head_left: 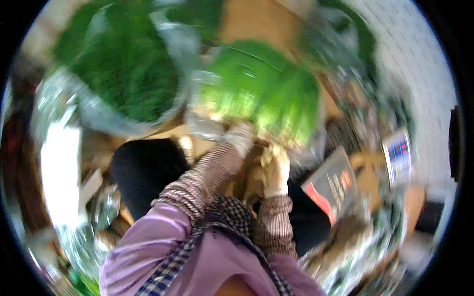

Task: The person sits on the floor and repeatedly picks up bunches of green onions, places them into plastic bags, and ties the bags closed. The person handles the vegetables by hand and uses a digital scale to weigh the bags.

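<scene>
Whole shot is smeared with motion blur, so details are rough. Both gloved hands reach up to a big bright green leafy bunch (261, 89) at centre. The left hand (241, 138) sits at its lower edge, the right hand (276, 170) just below; can't tell either grip, fingers too blurred. A darker green bunch (118, 64) sits upper left, shiny plastic wrap (59, 163) beside it.
</scene>
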`<state>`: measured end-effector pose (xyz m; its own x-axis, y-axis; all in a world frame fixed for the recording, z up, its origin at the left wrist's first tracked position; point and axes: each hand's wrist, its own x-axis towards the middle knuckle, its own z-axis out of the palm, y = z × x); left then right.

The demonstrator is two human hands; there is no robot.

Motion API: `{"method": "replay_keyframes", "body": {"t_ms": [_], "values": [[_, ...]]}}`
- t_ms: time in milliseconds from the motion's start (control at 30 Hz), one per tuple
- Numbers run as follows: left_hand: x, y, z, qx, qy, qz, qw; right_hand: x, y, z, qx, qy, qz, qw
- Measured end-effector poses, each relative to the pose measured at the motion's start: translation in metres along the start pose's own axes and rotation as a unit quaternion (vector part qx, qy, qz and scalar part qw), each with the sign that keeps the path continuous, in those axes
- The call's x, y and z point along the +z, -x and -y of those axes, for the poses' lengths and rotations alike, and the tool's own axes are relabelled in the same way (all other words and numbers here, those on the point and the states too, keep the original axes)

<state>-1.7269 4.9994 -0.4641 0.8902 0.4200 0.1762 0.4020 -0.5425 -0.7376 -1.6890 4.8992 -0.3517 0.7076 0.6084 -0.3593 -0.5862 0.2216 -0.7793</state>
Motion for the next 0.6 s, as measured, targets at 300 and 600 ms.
{"method": "replay_keyframes", "body": {"t_ms": [300, 600], "values": [[0.005, 0.139, 0.373, -0.448, 0.394, -0.14, 0.79, -0.066, 0.005, -0.073, 0.011, 0.766, 0.157, 0.624], [0.128, 0.388, 0.464, -0.71, 0.513, 0.034, 0.481, 0.009, 0.029, -0.031, 0.003, 0.347, 0.076, 0.935]]}}
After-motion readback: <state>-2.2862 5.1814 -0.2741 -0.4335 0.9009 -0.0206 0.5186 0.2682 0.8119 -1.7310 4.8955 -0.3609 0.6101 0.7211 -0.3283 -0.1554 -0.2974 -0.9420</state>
